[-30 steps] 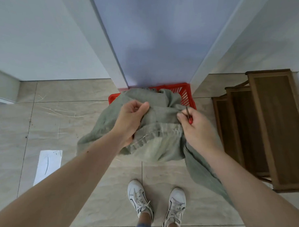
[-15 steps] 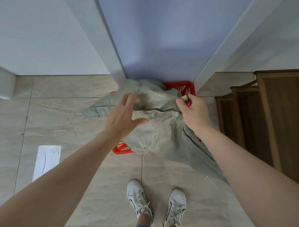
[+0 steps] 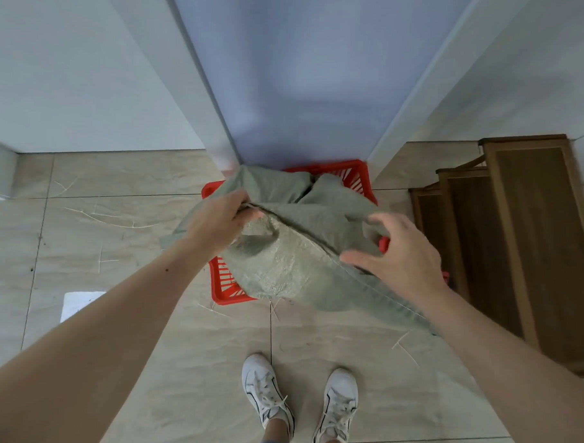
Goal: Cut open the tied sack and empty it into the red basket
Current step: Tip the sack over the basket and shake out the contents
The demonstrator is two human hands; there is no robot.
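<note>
Head view, sole camera. Items as I log them from my remote station:

1. Sack (image 3: 286, 265): grey-green woven fabric, slack and crumpled, draped over the red basket (image 3: 225, 288) and covering most of it. One end trails off the basket toward the right and hangs or lies over the floor tiles; the far end is bunched against the basket's back wall. I see no tie or knot anywhere on it.

2. Red basket: slatted plastic, standing on the floor against the blue panel (image 3: 311, 86). Only its near left corner, a little of its left side, its far rim and a bit of its right edge show. Its inside is hidden, so I cannot tell what has landed in it.

3. Left hand (image 3: 217, 221): fingers curled round a fold of the sack at its upper left edge, gripping it.

4. Right hand (image 3: 399, 260): fingers spread and straight, holding nothing, just above the sack's seam at the right side; whether the fingertips touch the fabric I cannot tell.

5. Loose pale fibres scattered on the tiles; a white sheet of paper (image 3: 80, 302) lies at left; a wooden stepped stand (image 3: 536, 244) stands at right; white shoes (image 3: 264, 393) at bottom.

Progress, by my judgement: the sack looks opened and largely limp, so cutting appears done and emptying is well along. Left: shake out any remainder and lift the sack clear.
</note>
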